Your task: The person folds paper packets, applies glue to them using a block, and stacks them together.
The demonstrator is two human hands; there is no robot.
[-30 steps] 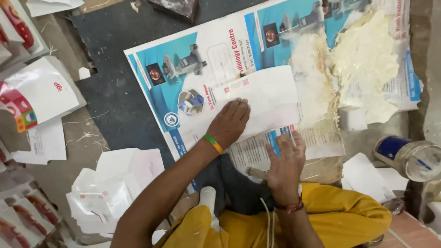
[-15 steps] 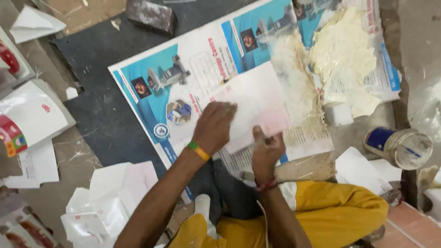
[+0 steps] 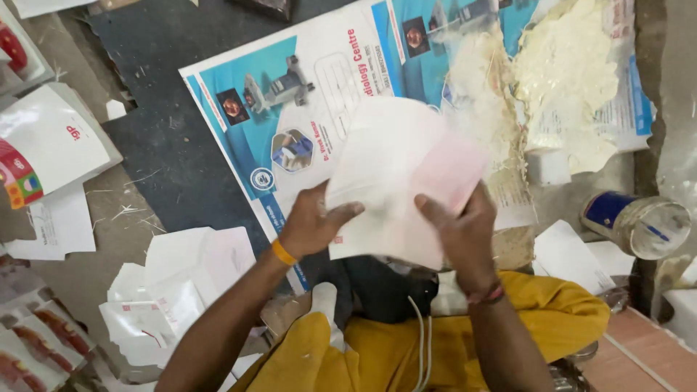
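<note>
I had the white folded paper piece (image 3: 403,181) up off the floor, pinched in both hands: my left hand (image 3: 312,225) closed on its lower left edge, thumb on top, and my right hand (image 3: 461,232) closed on the lower right, fingers curled over the front. It hung just above the big blue-and-white poster (image 3: 290,123) that served as my work mat, near the poster's lower right part. Main risk, I judged: the smeared cream-coloured paste (image 3: 566,87) sat on the poster's right side, close to the piece, and a dip that way could have dirtied the clean face (the pink-tinted panel looked blurred, so maybe in motion). The thin paper could also have creased or torn under my thumbs, or gone crooked from uneven pull between the two hands. The glue tin (image 3: 639,221) lay on its side just beyond the poster's lower right corner, and my right elbow could have knocked it. The pile of finished white pieces (image 3: 174,290) lay below the poster's left corner, well apart.
</note>
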